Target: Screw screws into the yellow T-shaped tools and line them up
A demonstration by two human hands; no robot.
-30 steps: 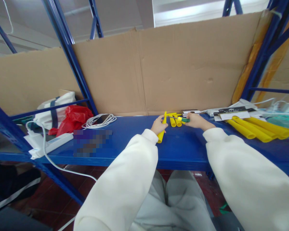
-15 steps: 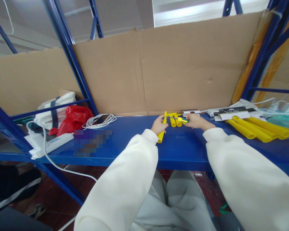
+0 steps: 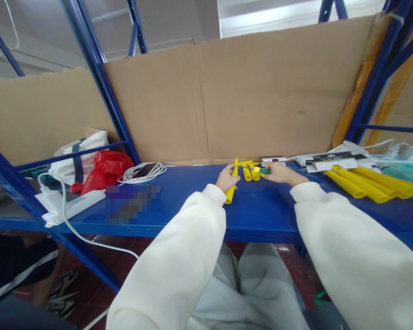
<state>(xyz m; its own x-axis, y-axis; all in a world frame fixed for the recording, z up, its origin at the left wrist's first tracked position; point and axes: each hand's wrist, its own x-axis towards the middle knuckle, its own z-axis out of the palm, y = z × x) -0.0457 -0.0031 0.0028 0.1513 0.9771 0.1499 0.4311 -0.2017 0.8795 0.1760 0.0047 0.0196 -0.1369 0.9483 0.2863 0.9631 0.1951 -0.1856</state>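
Observation:
My left hand [image 3: 224, 178] is closed around a yellow tube-like piece [image 3: 230, 194], held upright at a tilt, with a narrow upper end and a wider round lower end. My right hand [image 3: 278, 173] grips a screwdriver [image 3: 262, 170] by its yellow and green handle. Its thin shaft points left and reaches the upper part of the yellow piece; whether the tip sits on a screw is too small to tell. Just behind the shaft, a few similar yellow pieces [image 3: 247, 175] lie on the blue shelf [image 3: 192, 204].
Several yellow tubes [image 3: 375, 185] lie at the right beside black-and-white packaging [image 3: 330, 161]. To the left are a coiled white cable [image 3: 142, 173], a red plastic bag [image 3: 106, 169] and a power strip [image 3: 77, 206]. Cardboard [image 3: 254, 96] walls the back. Another person's leg [image 3: 37, 261] shows at lower left.
The screwdriver handle has turned in my right hand and shows more green on top. My left hand and the yellow piece stay almost still. At lower left, the other person's foot has shifted.

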